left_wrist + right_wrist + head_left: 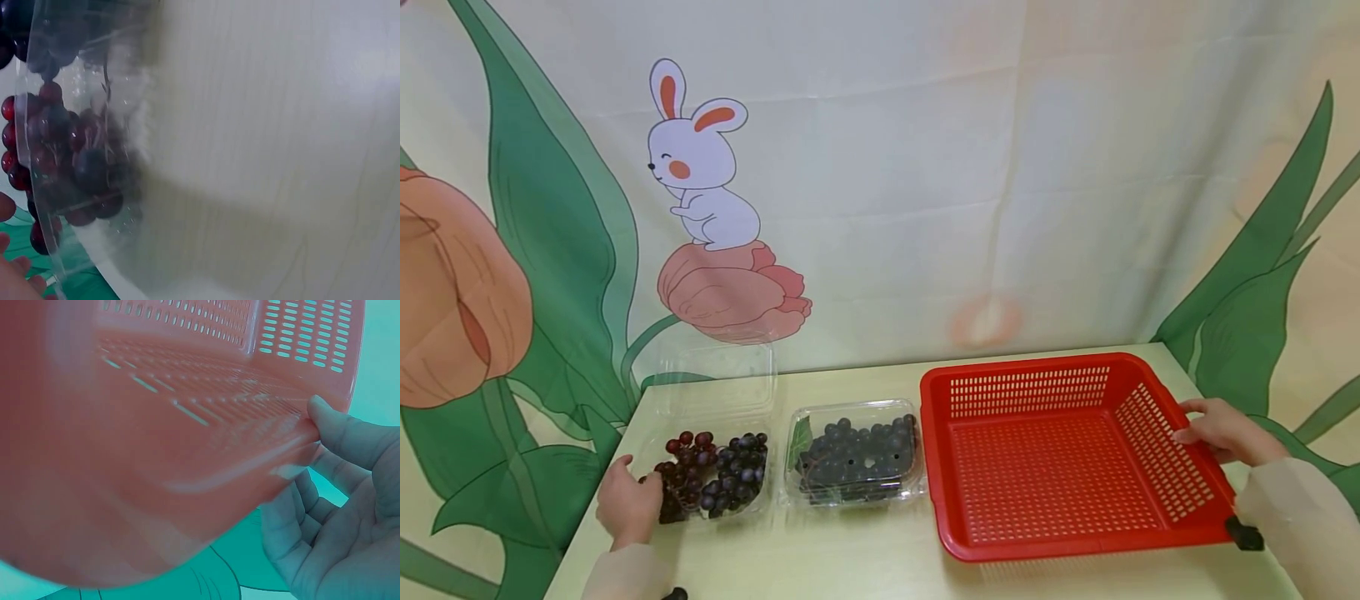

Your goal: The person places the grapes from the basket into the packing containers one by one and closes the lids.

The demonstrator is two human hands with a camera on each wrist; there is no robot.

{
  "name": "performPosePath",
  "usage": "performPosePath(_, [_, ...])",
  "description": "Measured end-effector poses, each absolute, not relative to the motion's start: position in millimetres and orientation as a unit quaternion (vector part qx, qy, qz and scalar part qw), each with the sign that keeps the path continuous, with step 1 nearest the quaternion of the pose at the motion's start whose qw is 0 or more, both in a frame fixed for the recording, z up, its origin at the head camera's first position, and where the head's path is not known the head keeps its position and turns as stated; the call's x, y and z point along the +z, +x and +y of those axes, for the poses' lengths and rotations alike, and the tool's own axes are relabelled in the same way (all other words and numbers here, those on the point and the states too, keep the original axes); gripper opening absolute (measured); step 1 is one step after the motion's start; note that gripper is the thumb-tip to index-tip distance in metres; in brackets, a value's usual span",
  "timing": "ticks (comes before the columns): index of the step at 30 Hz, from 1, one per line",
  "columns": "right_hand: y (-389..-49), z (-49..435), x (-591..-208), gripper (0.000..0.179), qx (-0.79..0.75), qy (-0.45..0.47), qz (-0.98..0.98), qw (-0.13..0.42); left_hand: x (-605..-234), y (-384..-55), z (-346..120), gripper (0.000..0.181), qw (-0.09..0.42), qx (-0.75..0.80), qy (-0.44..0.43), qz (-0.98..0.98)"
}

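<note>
My left hand (630, 502) is at the left side of an open clear plastic box (769, 500) holding dark grapes (741, 467) and redder grapes (688, 454). The thumb lies by the grapes, apart from the fingers, which are beside the box's edge. In the left wrist view, fingertips (19, 265) show close to the box's clear wall (87, 250). My right hand (1232, 429) grips the right rim of a red plastic basket (1052, 475) with slotted walls. The right wrist view shows the thumb (340, 428) over the rim and the fingers underneath.
A second clear box (853, 454), its lid closed over dark grapes, stands between the open box and the basket. The open box's raised lid (715, 379) leans toward the printed cloth (880, 208) behind the pale table (820, 558).
</note>
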State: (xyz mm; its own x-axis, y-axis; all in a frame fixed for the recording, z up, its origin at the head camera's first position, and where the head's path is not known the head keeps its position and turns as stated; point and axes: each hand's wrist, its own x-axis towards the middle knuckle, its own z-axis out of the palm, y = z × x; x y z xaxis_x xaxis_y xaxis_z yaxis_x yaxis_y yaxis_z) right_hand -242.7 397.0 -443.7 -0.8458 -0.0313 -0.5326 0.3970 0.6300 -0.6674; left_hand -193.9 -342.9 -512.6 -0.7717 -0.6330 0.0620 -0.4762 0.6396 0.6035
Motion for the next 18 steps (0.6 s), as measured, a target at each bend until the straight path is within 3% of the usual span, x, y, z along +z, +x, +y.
performPosePath(18, [-245, 398, -445, 0.069, -0.423, 0.102, 0.862, 0.259, -520, -181, -365, 0.050, 0.071, -0.272, 0.287, -0.916])
